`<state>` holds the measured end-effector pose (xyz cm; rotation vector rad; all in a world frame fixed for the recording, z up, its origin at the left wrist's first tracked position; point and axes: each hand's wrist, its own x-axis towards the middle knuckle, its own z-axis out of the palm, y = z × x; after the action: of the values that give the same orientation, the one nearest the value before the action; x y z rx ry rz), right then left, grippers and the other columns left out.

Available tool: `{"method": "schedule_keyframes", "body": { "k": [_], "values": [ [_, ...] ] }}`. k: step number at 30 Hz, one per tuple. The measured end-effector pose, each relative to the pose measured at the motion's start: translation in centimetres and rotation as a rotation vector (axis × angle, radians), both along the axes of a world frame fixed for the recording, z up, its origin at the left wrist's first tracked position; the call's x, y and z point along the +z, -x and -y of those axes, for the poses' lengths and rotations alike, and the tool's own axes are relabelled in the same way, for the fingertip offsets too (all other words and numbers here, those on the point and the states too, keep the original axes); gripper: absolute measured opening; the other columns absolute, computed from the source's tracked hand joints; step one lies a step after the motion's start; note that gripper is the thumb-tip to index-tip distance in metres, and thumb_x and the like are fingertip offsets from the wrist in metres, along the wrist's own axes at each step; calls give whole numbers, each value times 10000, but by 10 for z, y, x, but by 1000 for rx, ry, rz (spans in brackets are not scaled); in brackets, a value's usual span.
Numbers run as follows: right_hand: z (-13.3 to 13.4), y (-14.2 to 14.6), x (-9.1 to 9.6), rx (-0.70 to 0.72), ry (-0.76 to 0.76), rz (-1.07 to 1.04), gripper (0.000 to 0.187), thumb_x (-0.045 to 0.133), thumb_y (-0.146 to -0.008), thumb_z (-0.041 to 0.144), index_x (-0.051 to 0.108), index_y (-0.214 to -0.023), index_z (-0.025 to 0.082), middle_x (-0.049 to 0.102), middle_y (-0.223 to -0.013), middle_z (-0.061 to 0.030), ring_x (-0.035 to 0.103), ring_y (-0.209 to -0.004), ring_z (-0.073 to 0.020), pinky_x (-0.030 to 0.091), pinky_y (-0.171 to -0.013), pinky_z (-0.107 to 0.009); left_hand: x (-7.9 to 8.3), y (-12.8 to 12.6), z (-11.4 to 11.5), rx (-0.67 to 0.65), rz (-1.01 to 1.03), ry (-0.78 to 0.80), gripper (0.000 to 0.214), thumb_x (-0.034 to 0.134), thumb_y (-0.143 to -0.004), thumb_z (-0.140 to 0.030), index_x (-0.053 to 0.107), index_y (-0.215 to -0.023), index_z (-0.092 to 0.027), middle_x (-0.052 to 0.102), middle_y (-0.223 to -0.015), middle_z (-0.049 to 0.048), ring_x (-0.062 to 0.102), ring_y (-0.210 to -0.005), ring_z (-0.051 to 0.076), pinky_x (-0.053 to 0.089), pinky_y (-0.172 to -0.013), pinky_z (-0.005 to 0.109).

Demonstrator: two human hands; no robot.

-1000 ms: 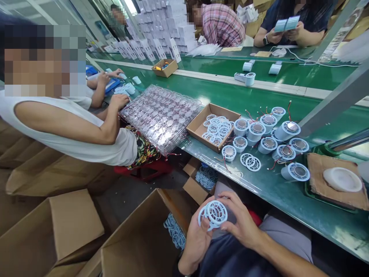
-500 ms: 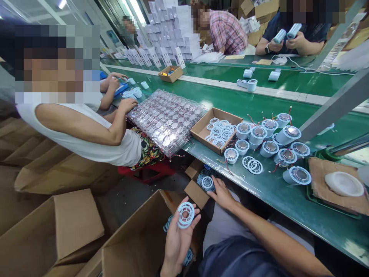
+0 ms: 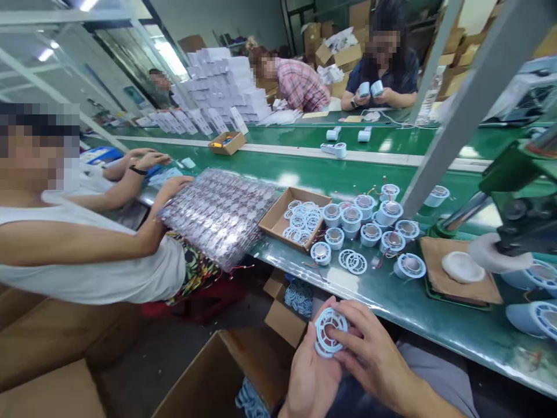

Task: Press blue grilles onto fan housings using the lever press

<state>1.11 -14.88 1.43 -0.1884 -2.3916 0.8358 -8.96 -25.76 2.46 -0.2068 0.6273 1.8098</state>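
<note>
Light-blue slotted plastic rings [image 3: 322, 350] lie stacked in my left hand [image 3: 314, 368], whose palm and fingers curl around them. My right hand [image 3: 376, 351] closes on the same rings from the right, one fingertip at the middle opening. How many rings are stacked I cannot tell. Both hands are over my lap, in front of the table edge. Below and to the left, an open carton [image 3: 285, 324] holds more blue rings [image 3: 298, 297]. Two loose rings [image 3: 357, 263] overlap on the table just beyond my hands.
A shallow cardboard tray [image 3: 272, 227] of rings stands beside several blue motor housings [image 3: 322, 253] with wires. At right are a press [image 3: 517, 215] and a white round fixture [image 3: 463, 267]. A co-worker [image 3: 87, 249] sits left by a bubble-wrapped sheet [image 3: 217, 215]. A grey post [image 3: 456, 116] rises from the table.
My right hand has left the ring carton and come to my left hand, where both now hold the rings. The view has swung to the right.
</note>
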Motion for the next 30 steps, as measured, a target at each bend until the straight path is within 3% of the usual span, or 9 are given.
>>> {"method": "schedule_keyframes", "body": {
  "k": [4, 8, 11, 15, 20, 23, 26, 30],
  "values": [
    [-12, -10, -2, -76, 47, -97, 224, 496, -991, 278, 643, -1153, 230, 684, -1232, -98, 605, -1170, -243, 552, -947, -393, 9, -11, -21, -30, -8, 59, 344, 611, -878, -302, 705, -1191, -196, 690, -1245, 105, 633, -1091, 213, 508, -907, 321],
    [-20, -18, 4, -215, 241, -257, 266, 394, -1027, 232, 652, -1088, 219, 745, -999, -65, 685, -1010, -190, 573, -882, -323, 14, -16, -30, -61, -30, 48, 332, 546, -914, -281, 705, -1187, -178, 739, -1144, 114, 668, -1031, 247, 488, -976, 446],
    [-27, -21, 13, -327, 372, -295, 251, 426, -1015, 226, 677, -1017, 215, 717, -883, -55, 693, -840, -157, 573, -731, -242, 15, -16, -29, -103, -37, 19, 347, 575, -908, -332, 712, -1183, -173, 746, -1146, 131, 673, -1069, 282, 478, -988, 448],
    [-31, -20, 19, -253, 446, -173, 222, 485, -981, 199, 702, -1025, 212, 702, -821, -46, 653, -744, -158, 542, -658, -249, 14, -19, -28, -103, -42, 10, 319, 559, -934, -311, 714, -1175, -169, 733, -1188, 134, 664, -1100, 258, 492, -983, 428],
    [-31, -15, 14, -249, 358, -142, 251, 496, -937, 104, 708, -1008, 218, 657, -887, -56, 615, -839, -170, 529, -733, -278, 18, -28, -36, -96, -37, 64, 255, 580, -924, -232, 738, -1118, -185, 744, -1161, 120, 685, -1022, 213, 528, -937, 403],
    [-33, -23, 11, -193, 426, -92, 289, 499, -952, 147, 636, -1192, 231, 638, -1040, -75, 624, -959, -179, 545, -815, -283, 21, -26, -38, -99, -45, 63, 274, 560, -936, -231, 726, -1153, -208, 748, -1149, 108, 681, -1051, 223, 518, -956, 406],
    [-32, -36, 12, -125, 473, -29, 502, 592, -921, 205, 459, -1401, 267, 538, -1311, -102, 557, -1217, -211, 505, -1004, -319, 28, -23, -36, -145, -52, 26, 329, 523, -955, -275, 689, -1230, -205, 737, -1167, 126, 672, -1089, 258, 509, -961, 398],
    [-26, -49, 18, -44, 472, 19, 748, 740, -833, 278, 345, -1468, 311, 421, -1454, -100, 446, -1372, -237, 432, -1112, -326, 41, -23, -34, -149, -66, -8, 389, 387, -1006, -286, 689, -1233, -195, 709, -1236, 120, 665, -1107, 260, 470, -1027, 444]
  ]
}}
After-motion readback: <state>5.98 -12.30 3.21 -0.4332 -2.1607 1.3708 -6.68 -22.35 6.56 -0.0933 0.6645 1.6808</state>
